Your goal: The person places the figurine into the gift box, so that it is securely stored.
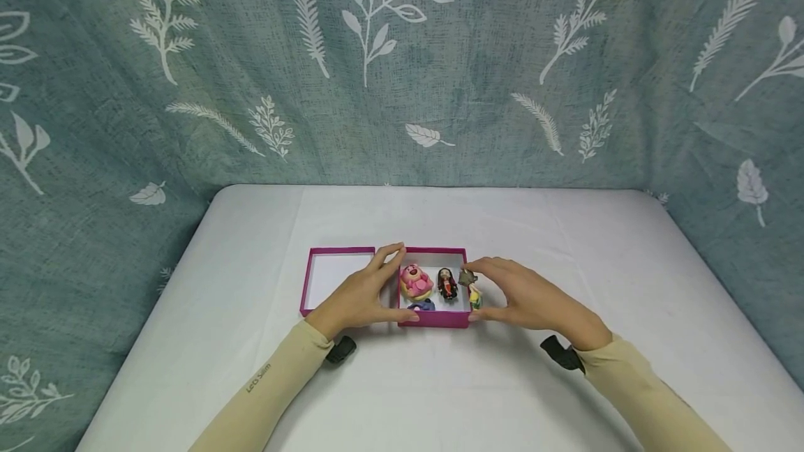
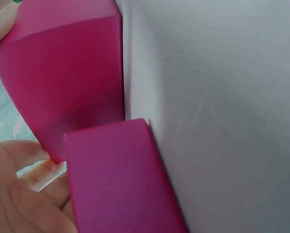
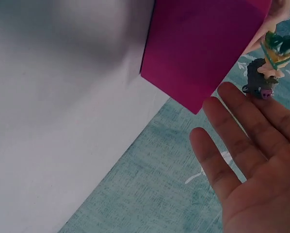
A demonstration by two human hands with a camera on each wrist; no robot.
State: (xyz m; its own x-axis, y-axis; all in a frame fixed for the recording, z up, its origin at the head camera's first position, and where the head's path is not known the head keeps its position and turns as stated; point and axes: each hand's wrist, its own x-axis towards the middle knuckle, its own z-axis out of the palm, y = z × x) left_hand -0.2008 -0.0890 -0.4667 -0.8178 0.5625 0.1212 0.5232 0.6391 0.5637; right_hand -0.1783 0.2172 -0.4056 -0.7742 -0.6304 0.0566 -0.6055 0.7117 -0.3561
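Observation:
A magenta box (image 1: 433, 319) with a white inside stands in the middle of the table. My left hand (image 1: 367, 291) grips its left end, thumb at the front corner and fingers at the back. Inside lie a pink bear figurine (image 1: 416, 283), a doll (image 1: 447, 284) with long dark hair and a partly hidden dark blue figurine (image 1: 422, 305). My right hand (image 1: 524, 295) holds a small figurine (image 1: 475, 297) in yellow and green, with a grey top, lengthwise between thumb and fingers over the box's right wall. In the right wrist view this figurine (image 3: 276, 53) appears upside down, beside the fingers.
A matching magenta-edged lid (image 1: 342, 250), white inside, lies left of the box, partly behind my left hand. White cloth covers the table (image 1: 440, 389). A green leaf-patterned curtain (image 1: 402, 124) hangs behind and along both sides.

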